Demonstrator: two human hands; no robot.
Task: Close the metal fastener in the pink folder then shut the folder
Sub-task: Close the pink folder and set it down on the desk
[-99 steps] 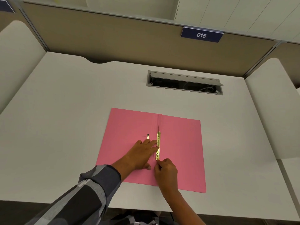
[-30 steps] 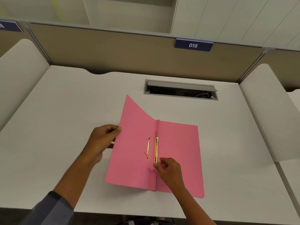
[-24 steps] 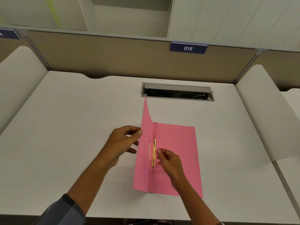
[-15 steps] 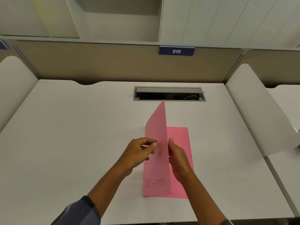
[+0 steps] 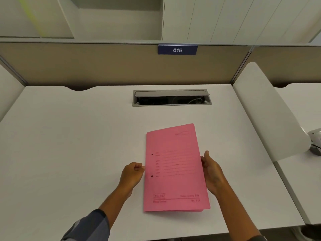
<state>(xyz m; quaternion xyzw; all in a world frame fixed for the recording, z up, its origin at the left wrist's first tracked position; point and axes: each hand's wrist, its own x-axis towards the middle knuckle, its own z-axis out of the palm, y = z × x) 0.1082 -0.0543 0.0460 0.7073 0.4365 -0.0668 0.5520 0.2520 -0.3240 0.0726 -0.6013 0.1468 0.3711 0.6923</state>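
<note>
A pink folder (image 5: 175, 168) lies shut on the white desk (image 5: 69, 145), with its printed front cover facing up. The cover has lines of dark pink writing on it and two small dark dots near its left edge. At the near right corner the cover sits a tiny bit off the back sheet, so a thin strip of pink peeks out below. What is inside the folder is hidden by the cover. The left hand (image 5: 132, 174) rests just beside the folder's left edge, curled into a loose fist and holding nothing, with its knuckles right by the edge. The right hand (image 5: 211, 171) is on the other side, its fingers together and its thumb up, touching the folder's right edge; it looks like it is steadying the folder, not gripping it. Farther back in the desk there is a long grey box (image 5: 172, 97) set into the top. Its lid is tipped up, and some cables (image 5: 194, 100) can be seen inside it. On the wall behind hangs a blue sign (image 5: 177, 49) that says 015.
</note>
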